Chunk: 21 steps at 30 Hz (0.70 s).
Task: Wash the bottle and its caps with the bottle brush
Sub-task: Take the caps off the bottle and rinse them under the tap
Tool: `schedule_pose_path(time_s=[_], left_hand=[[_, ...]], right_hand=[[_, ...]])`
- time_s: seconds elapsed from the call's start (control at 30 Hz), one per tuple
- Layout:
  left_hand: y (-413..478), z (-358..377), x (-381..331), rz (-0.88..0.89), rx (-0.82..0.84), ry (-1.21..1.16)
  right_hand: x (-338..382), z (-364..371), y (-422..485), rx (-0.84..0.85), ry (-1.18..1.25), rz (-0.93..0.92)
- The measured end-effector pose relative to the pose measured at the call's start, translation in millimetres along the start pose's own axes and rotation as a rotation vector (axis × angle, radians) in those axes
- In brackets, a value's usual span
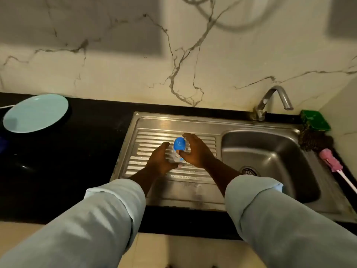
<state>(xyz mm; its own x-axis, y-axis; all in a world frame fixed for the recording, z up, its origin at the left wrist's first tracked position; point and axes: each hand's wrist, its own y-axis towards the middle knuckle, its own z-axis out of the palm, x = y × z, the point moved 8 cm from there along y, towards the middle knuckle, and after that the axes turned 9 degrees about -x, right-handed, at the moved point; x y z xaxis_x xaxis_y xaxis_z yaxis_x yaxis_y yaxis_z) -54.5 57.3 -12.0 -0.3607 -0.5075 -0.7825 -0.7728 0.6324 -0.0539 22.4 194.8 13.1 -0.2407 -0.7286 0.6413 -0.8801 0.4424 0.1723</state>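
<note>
Left hand point(159, 160): fingers curled round bottle point(176, 158), held over drainboard point(152, 134). Right hand point(195, 149): fingers spread, arched around blue cap point(179, 144); whether they grip it, cannot tell. Risk: loosened cap slips, rolls into basin point(270, 151). Bottle brush point(330, 161) lies far right, an awkward reach.

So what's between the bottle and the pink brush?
The right hand, then the sink bowl with its drain, shown in the head view.

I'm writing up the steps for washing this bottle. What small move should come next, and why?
Probably twist off the blue cap with the right hand: it is still on the bottle, which the left hand holds over the drainboard, and the brush lies untouched beside the basin.
</note>
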Motion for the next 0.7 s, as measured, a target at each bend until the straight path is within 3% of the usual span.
schedule_pose_path(time_s=[0.13, 0.4, 0.7], left_hand=[[6.8, 1.6, 10.8, -0.107, -0.022, -0.139], [4.4, 13.4, -5.2, 0.019, -0.081, -0.096], [12.1, 41.5, -66.8, 0.185, -0.048, -0.042]], right_hand=[[3.0, 0.8, -1.4, -0.031, 0.048, 0.066], [-4.5, 6.5, -6.9, -0.026, 0.057, 0.082], [-35.8, -43.9, -15.8, -0.092, 0.149, 0.158]])
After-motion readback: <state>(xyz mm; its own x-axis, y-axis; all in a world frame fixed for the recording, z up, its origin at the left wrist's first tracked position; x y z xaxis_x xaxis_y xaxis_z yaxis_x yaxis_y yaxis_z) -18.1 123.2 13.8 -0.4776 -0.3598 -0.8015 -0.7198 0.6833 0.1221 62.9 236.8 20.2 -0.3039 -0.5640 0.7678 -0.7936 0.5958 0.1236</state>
